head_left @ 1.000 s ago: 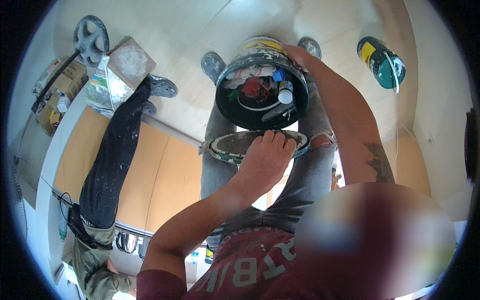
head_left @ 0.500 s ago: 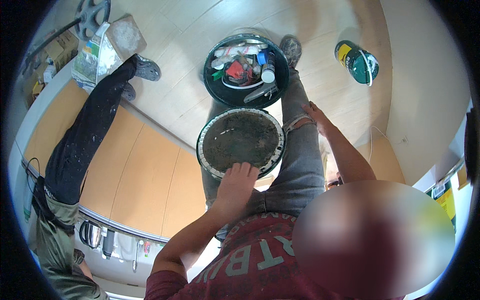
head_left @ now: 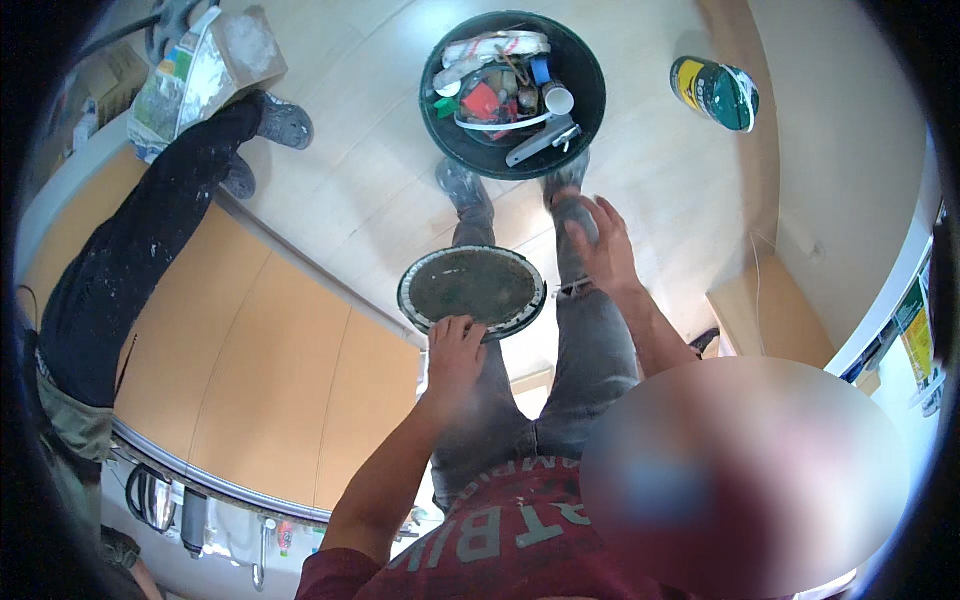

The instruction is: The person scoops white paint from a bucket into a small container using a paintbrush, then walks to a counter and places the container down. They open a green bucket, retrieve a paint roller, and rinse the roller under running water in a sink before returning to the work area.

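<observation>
With the fingers of my left hand (head_left: 457, 365) curled over its near rim, I hold a round dark bucket lid (head_left: 475, 290) with a stained face and a white-edged rim. It is in front of my legs and looks tilted. My right hand (head_left: 604, 243) is open with fingers apart, near my right lower leg. Beyond the lid, by my feet, stands a large black bucket (head_left: 435, 130). Inside lie a wrapped roller (head_left: 495, 46), a red item (head_left: 482, 100), a white-topped container (head_left: 558, 98) and a grey-handled tool (head_left: 540, 142).
A green paint bucket (head_left: 712, 95) with a white handle lies or leans at the far right by the wall. At left, another person's dark-trousered leg (head_left: 150, 220) stands beside wooden cabinet fronts (head_left: 250, 370). A white-dusted bag (head_left: 205, 80) is near that foot.
The lid has tilted and looks narrower, with my left hand still on its near rim. My right hand has left my knee and reached forward. The black bucket appears higher in view.
</observation>
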### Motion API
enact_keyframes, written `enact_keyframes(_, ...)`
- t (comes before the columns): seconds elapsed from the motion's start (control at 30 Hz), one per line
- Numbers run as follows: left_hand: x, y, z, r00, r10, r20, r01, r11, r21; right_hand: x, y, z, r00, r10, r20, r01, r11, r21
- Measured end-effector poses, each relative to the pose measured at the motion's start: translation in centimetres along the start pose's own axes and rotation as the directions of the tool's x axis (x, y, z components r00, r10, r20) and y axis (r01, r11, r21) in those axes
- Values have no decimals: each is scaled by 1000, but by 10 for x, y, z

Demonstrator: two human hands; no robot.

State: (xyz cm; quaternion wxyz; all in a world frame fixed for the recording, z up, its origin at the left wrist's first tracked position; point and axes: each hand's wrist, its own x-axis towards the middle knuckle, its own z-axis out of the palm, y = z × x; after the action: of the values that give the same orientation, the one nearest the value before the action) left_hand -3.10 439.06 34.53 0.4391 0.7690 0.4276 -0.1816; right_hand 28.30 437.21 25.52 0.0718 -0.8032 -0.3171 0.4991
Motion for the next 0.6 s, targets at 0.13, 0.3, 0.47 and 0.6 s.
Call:
enact_keyframes(0.13, 16, -5, 54, 995, -54, -78, 45, 993, -112, 102, -111, 29, 992, 45, 115, -119, 608, 785)
enact_keyframes(0.3, 7, -14, 81, 993, -49, -108, 37, 993, -108, 266, -161, 91, 930, 231, 286, -341, 251, 906)
enact_keyframes(0.47, 0, -20, 96, 984, -134, -120, 111, 978, -177, 272, -146, 118, 965, 237, 110, -171, 253, 952)
enact_keyframes(0.6, -1, -19, 106, 973, -158, -170, 121, 971, -205, 234, -112, 90, 989, 25, 147, -149, 97, 984)
